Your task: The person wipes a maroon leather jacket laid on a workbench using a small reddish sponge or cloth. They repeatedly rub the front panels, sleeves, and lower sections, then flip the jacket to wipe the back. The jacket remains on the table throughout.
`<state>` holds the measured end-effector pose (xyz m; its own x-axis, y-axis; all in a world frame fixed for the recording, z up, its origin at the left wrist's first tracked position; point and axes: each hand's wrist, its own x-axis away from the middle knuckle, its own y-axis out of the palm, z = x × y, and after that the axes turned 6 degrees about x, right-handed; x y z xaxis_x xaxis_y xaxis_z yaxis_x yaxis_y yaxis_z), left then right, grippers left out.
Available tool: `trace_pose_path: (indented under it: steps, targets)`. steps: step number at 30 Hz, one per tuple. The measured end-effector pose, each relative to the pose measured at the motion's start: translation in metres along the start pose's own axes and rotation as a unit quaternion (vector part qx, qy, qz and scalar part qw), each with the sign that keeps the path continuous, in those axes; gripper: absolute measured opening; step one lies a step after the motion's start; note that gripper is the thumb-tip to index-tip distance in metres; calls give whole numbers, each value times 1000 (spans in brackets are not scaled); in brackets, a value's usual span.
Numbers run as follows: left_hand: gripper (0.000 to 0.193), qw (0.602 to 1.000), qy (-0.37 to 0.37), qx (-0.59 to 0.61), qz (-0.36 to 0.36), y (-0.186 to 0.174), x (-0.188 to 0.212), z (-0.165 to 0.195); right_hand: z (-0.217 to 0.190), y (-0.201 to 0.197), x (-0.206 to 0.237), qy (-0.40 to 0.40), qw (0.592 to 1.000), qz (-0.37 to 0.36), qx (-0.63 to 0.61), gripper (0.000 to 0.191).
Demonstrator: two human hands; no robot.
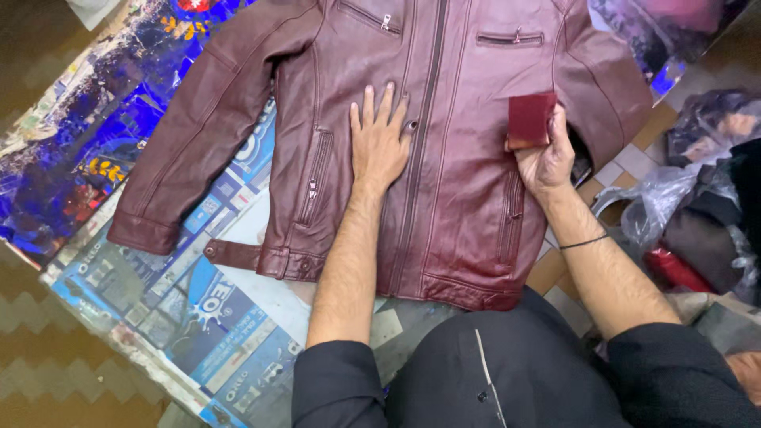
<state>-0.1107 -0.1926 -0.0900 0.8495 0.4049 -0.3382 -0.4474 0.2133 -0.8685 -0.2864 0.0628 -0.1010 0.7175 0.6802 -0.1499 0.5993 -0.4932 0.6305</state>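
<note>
A dark red leather jacket [468, 190] lies flat and zipped on a table [198, 317] covered with blue printed sheets. My left hand [379, 143] rests flat on the jacket's front, fingers spread, just left of the zip. My right hand [545, 158] grips a small dark red sponge or pad [529, 120] and presses it against the jacket's right side near the sleeve. A thin black band circles my right wrist.
Crumpled plastic bags [674, 198] and a red object [674, 269] lie to the right, off the table. A tiled floor [47, 317] shows at the left. More colourful printed sheeting [71, 150] covers the table's far left.
</note>
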Motion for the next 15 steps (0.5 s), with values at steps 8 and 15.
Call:
trace_pose_path:
  steps: [8, 15]
  targets:
    - [54, 999, -27, 11, -42, -8, -4, 8, 7, 18, -5, 9, 982, 9, 186, 36]
    - [55, 1000, 8, 7, -29, -7, 6, 0, -7, 53, -20, -258, 610, -147, 735, 34]
